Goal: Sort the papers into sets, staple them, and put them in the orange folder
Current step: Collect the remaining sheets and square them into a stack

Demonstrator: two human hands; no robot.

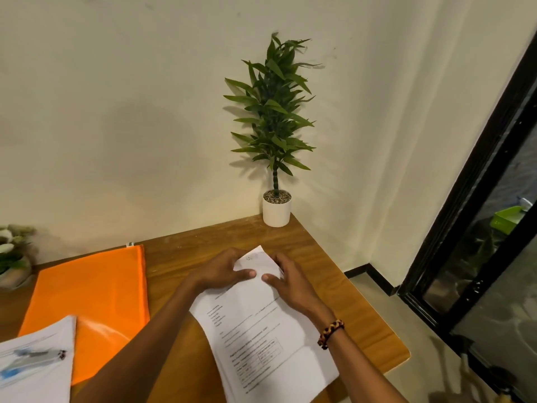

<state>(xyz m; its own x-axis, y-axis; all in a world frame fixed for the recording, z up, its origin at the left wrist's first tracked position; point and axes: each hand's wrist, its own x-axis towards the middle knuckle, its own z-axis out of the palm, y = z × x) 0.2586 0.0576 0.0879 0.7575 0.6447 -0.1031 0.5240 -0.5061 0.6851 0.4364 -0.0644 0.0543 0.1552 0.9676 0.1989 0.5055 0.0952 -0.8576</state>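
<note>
A person's two hands work at the far end of a set of printed papers (261, 338) lying on a wooden table (343, 286), close to its right edge. The left hand (220, 271) and the right hand (290, 282) meet at the top of the sheets, each grip pinching the paper between thumb and curled fingers, where the far corner of the top sheet is folded up into a point. A braided bracelet (331, 334) circles the right wrist. The orange folder (93, 303) lies flat toward the table's left side, well apart from the held set. A second stack of papers (43, 382) sits at the near left corner, partly overlapping the folder's near edge, with a blue and silver stapler (29, 360) resting on top of it. A potted plant (276, 126) in a white pot stands at the far right corner against the wall, and another small plant (11, 254) sits at the far left edge.
</note>
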